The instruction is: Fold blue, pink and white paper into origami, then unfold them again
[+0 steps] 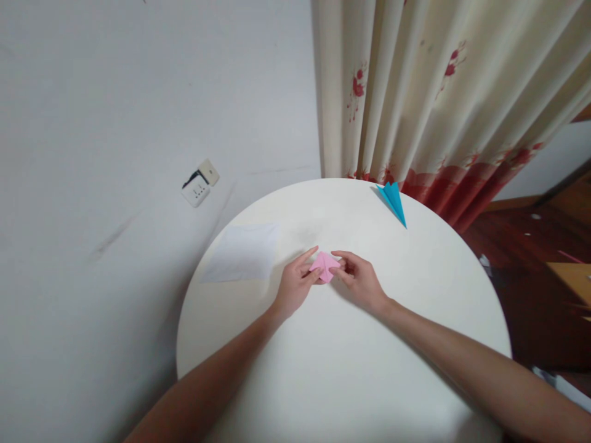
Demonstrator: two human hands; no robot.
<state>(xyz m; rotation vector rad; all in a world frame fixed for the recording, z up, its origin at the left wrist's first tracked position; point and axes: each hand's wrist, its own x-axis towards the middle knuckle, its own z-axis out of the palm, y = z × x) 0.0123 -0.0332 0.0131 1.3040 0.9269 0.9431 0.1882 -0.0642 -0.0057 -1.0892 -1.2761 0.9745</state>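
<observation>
Pinching a small folded pink paper from both sides, near the middle of the round white worktop. Left grip closed on the paper's edge at 9 o'clock, thumb and forefinger together on it, forefinger stretched toward 1 o'clock over the top fold. Right grip clamped on the opposite edge at 3 o'clock, fingertips curled over the pink fold. Paper low over the surface; contact with it impossible to judge. Both forearms reached in from 6 o'clock, bare, converging on the paper.

Farther out, at 10 o'clock from the hands, lay a flat white sheet, well apart from the pink piece. At 1 o'clock, near the far rim, rested a blue folded paper, pointed like a dart, tip aimed toward 5 o'clock. Beyond the rim at 12 to 2 o'clock hung a cream curtain with red flowers. At 10 o'clock, on the pale wall, sat a white socket. At 3 o'clock showed dark wooden floor.
</observation>
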